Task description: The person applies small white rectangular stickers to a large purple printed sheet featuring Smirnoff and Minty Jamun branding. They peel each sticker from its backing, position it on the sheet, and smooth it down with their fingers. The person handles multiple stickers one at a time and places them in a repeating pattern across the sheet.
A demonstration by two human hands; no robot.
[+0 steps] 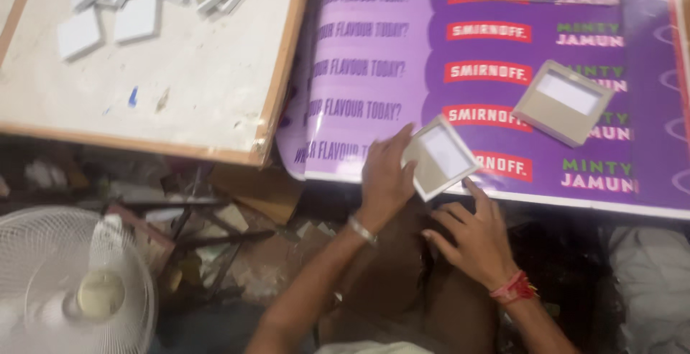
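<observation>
Now square frame [440, 156] corner-down, tilted, in left hand [385, 176].

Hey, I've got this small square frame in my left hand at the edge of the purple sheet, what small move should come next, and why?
Probably set the square frame flat on the purple sheet. Your left hand holds it tilted over the sheet's near edge, your right hand only touches its lower corner with a fingertip, and a similar frame already lies flat nearby.

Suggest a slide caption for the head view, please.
Left hand holds a small square frame over a purple sheet.
</observation>
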